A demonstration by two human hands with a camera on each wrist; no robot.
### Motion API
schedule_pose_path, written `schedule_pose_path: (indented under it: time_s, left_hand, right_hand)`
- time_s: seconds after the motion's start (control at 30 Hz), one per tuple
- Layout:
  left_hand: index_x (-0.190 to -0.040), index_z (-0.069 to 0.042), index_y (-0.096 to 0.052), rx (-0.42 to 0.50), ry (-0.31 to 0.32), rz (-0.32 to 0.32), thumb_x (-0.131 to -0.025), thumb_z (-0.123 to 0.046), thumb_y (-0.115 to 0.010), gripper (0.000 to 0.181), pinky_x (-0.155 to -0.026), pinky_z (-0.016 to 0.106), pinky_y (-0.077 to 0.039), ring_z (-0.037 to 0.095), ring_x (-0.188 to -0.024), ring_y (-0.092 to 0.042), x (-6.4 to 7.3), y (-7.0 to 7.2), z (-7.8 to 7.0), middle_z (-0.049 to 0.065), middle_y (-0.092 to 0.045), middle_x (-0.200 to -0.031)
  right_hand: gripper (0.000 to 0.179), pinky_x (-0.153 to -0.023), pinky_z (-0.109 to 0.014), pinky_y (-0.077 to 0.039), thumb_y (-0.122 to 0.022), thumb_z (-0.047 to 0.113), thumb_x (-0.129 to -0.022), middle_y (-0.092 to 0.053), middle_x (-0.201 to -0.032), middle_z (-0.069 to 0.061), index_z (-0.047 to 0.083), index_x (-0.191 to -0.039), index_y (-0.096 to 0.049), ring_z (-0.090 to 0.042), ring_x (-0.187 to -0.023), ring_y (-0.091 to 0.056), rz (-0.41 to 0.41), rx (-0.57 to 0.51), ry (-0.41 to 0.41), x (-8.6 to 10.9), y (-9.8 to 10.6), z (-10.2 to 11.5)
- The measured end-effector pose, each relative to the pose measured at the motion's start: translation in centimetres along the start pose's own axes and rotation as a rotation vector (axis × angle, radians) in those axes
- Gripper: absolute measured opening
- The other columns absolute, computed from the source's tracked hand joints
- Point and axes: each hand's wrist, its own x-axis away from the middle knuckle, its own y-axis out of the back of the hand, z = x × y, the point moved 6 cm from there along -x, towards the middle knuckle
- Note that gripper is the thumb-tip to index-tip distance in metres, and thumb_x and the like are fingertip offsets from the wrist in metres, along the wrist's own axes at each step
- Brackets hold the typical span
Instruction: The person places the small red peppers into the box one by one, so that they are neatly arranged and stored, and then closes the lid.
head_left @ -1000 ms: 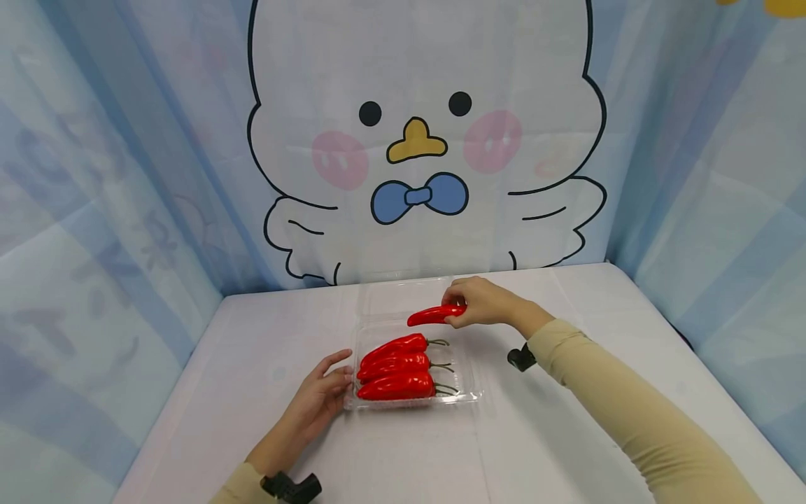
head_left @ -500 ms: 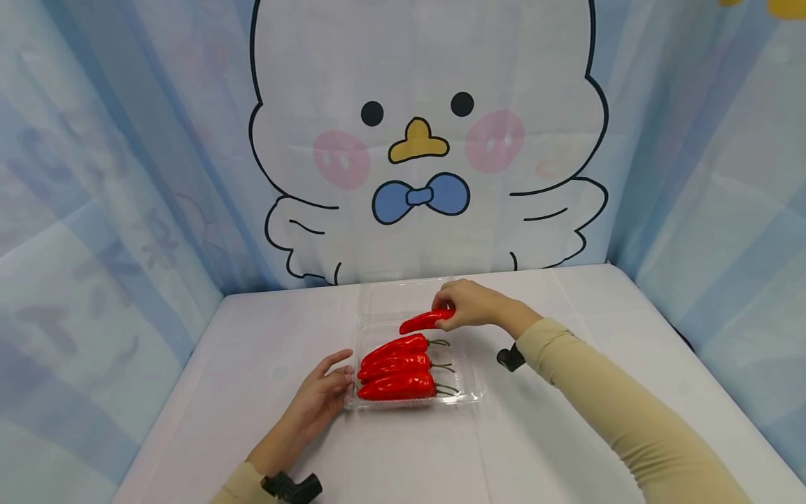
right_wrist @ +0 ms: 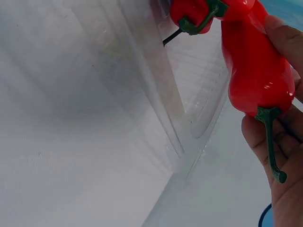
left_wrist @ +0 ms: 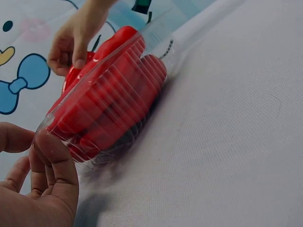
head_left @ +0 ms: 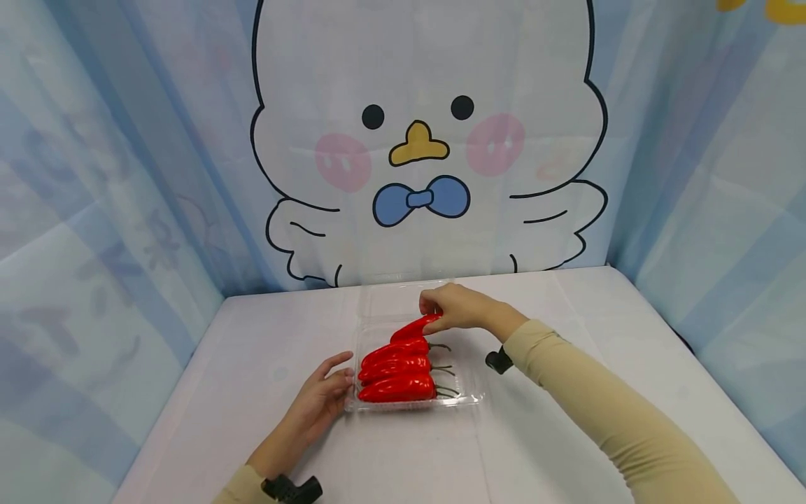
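My right hand [head_left: 462, 306] pinches a red pepper [head_left: 413, 327], tilted above the far side of the clear plastic box [head_left: 462, 399]. The pepper's green stem [right_wrist: 269, 137] hangs free beside the palm in the right wrist view. Inside the box, several more red peppers [head_left: 398, 387] lie side by side, stems to the right. At the box's left edge is my left hand [head_left: 321, 395]. In the left wrist view its fingertips [left_wrist: 53, 146] meet at the rim of the box, pinching it. Whether the held pepper touches the one beneath it is unclear.
The box's clear lid [head_left: 384, 301] stretches open behind it, toward the printed backdrop [head_left: 428, 241]. A white cloth covers the table [head_left: 567, 448]. Patterned curtains [head_left: 113, 231] stand at both sides.
My right hand has moved left and slightly nearer, bringing the pepper from behind the row to just over the farthest pepper and tilting it more. The left hand stays put.
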Motion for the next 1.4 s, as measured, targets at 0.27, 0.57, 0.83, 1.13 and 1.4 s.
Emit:
schedule_pose_path:
  time_s: [0.27, 0.57, 0.83, 1.13, 1.4]
  left_hand:
    - [-0.152, -0.008, -0.040, -0.010, 0.003, -0.005, -0.099, -0.005, -0.058, 0.056, -0.072, 0.019, -0.053, 0.013, -0.085, -0.060, 0.0, -0.1, 0.0, 0.000, -0.063, -0.104]
    - [-0.152, -0.008, -0.040, 0.002, 0.010, 0.003, -0.099, -0.004, -0.056, 0.056, -0.071, 0.019, -0.052, 0.013, -0.084, -0.060, 0.0, -0.1, -0.1, -0.001, -0.063, -0.102]
    - [-0.153, -0.008, -0.039, 0.011, 0.006, 0.013, -0.100, -0.004, -0.056, 0.056, -0.073, 0.019, -0.054, 0.012, -0.084, -0.061, 0.0, -0.1, -0.1, -0.002, -0.065, -0.102]
    - [-0.153, -0.007, -0.038, 0.011, 0.013, 0.016, -0.100, -0.003, -0.055, 0.055, -0.073, 0.018, -0.054, 0.010, -0.082, -0.062, 0.0, -0.2, -0.2, -0.002, -0.065, -0.101]
    - [-0.153, -0.006, -0.039, 0.015, 0.026, 0.006, -0.102, -0.008, -0.057, 0.054, -0.079, 0.018, -0.056, 0.012, -0.083, -0.060, -0.5, -0.1, -0.5, -0.001, -0.064, -0.106]
  right_hand:
    - [0.021, -0.079, -0.023, -0.056, -0.080, 0.027, -0.091, -0.069, -0.096, 0.007, 0.019, -0.107, -0.069, -0.010, -0.088, -0.062, 0.023, -0.023, 0.026, -0.8, -1.0, 0.9]
    - [0.020, -0.090, -0.026, -0.057, -0.072, 0.021, -0.097, -0.073, -0.107, 0.004, 0.017, -0.116, -0.072, -0.011, -0.096, -0.065, 0.009, 0.018, 0.087, -1.3, -1.9, 2.3]
    - [0.027, -0.100, -0.034, -0.054, -0.065, 0.022, -0.102, -0.073, -0.121, -0.001, 0.014, -0.126, -0.073, -0.017, -0.111, -0.065, -0.006, 0.083, 0.136, -1.8, -2.9, 2.8]
    - [0.037, -0.113, -0.046, -0.046, -0.054, 0.025, -0.107, -0.063, -0.141, -0.009, 0.011, -0.140, -0.066, -0.028, -0.133, -0.057, -0.011, 0.086, 0.127, -1.2, -2.6, 2.7]
    - [0.028, -0.109, -0.050, -0.049, -0.059, 0.022, -0.104, -0.067, -0.132, -0.011, 0.009, -0.125, -0.073, -0.032, -0.128, -0.060, -0.197, 0.091, -0.038, 1.0, -0.2, -0.1]
